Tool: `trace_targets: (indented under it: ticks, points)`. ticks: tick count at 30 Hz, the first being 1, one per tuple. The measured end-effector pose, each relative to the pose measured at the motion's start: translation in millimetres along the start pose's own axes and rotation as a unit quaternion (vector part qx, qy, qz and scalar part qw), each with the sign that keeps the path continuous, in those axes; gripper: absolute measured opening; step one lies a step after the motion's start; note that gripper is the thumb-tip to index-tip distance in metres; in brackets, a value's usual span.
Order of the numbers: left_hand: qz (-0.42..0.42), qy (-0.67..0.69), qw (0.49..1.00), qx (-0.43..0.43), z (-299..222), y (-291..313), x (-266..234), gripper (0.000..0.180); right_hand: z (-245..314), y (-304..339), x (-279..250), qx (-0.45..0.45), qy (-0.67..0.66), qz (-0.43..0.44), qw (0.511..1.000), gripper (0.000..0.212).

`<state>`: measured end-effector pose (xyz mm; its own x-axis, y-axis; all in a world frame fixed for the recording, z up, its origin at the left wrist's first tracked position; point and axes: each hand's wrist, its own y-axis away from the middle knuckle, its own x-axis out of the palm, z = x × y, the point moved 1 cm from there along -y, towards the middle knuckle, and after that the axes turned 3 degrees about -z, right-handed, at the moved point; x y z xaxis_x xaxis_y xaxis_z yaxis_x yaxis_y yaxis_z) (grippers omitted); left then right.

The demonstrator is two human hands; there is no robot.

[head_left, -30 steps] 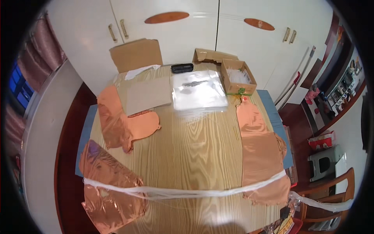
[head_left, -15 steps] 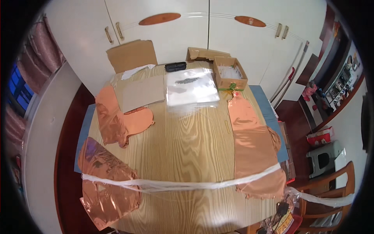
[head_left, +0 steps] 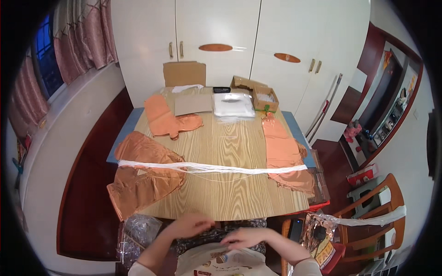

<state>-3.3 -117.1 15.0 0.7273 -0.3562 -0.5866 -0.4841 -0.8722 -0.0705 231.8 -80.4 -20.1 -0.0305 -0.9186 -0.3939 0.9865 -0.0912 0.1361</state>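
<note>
My left hand [head_left: 193, 225] hovers just off the table's front edge, fingers loosely stretched and nothing visible in them. Beside it, over my lap, my right hand [head_left: 245, 238] is also bare, with its fingers apart. Across the wooden table [head_left: 225, 198] runs a bundle of white strands [head_left: 221, 169]. Its left part lies over a shiny copper-coloured foil piece [head_left: 147, 181], its right end over a long copper foil piece [head_left: 280, 145]. Farther back on the left lies another foil piece [head_left: 161, 118]; they look like flat, uninflated foil balloons.
At the back are a cardboard sheet [head_left: 193, 103], a stack of clear plastic bags [head_left: 234, 108], a black case [head_left: 222, 89] and a small open box [head_left: 265, 99]. A wooden chair [head_left: 393, 198] stands at the right; crumpled clear plastic [head_left: 140, 232] lies near my left arm.
Both my hands have come into view at the lower edge. The view has shifted, so the table now appears smaller. The foil pieces and strands look unmoved on the table.
</note>
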Motion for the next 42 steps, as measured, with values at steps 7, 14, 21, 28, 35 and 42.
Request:
trace_targets:
  ticks: [7,14,21,28,35,42]
  points:
    - [-0.271,-0.258,0.924,0.085,41,-78,-30,0.015,-8,-36,-98,0.032,0.391,-0.427,0.814,0.025]
    - [-0.330,-0.273,0.895,0.123,62,-102,-9,0.018,-54,-49,-108,0.008,0.433,-0.476,0.765,0.019]
    - [-0.193,-0.226,0.948,0.112,45,-115,-28,0.013,-13,-40,-137,0.017,0.083,-0.463,0.882,0.013]
    - [-0.191,0.075,0.975,0.090,-19,-155,-89,0.011,24,-53,-187,-0.147,-0.202,-0.392,0.885,0.022]
    - [-0.296,0.051,0.925,0.233,-31,-198,-124,0.011,30,-75,-216,-0.204,-0.258,-0.397,0.857,0.018]
    - [-0.123,0.680,0.706,0.155,-13,-192,-159,0.016,32,-69,-257,-0.129,-0.272,-0.293,0.907,0.028]
